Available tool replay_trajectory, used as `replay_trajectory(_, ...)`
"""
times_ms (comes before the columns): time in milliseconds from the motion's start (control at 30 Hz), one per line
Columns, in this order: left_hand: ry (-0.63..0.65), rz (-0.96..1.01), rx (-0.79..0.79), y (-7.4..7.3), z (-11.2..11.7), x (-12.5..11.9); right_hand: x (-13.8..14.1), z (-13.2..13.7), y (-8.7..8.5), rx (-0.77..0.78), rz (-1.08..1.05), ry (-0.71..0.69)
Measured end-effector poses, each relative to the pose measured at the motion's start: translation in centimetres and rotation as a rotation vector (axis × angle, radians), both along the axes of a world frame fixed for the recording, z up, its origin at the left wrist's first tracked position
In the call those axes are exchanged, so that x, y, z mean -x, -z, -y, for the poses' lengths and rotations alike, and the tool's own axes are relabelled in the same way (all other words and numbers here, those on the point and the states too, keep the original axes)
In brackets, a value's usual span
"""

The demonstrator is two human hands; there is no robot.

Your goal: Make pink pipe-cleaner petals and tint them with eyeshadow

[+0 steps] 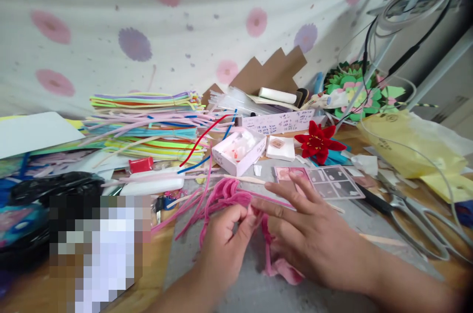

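In the head view, my left hand (229, 234) is closed, thumb and index finger pinching a bundle of pink pipe cleaners (225, 192) bent into loops. My right hand (306, 234) meets it from the right, its index fingertip at the left thumb and its other upper fingers stretched out; its thumb is hidden. A pink pipe cleaner strand (266, 241) runs down beside the right hand's fingers to a wider, flat pink piece (286, 272) under the palm. The exact pinch point is covered by the fingers.
A grey cutting mat (192, 283) lies under my hands. Large scissors (417, 219) rest at right, near a red pipe-cleaner flower (320, 143). A small white box (239, 153) stands ahead. Piled pipe cleaners (148, 148) and a black plastic bag (59, 187) lie left.
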State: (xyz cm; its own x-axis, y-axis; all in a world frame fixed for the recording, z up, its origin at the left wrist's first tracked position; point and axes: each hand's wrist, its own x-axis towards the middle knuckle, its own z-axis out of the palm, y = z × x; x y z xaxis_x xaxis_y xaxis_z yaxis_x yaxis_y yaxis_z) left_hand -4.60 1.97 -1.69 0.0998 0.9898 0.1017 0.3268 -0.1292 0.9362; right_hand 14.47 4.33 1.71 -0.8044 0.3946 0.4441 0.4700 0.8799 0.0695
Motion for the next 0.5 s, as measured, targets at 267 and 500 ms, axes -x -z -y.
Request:
replay_trajectory(267, 0.038, -0.129, -0.083, 0.2, 0.0, 0.1, 0.0, 0.2, -0.7, 0.066, -0.029, -0.023)
replay_trajectory(500, 0.016, -0.12, -0.039, -0.1, 0.0, 0.1, -3.1, -3.0, 0.4, 0.168, -0.087, 0.166)
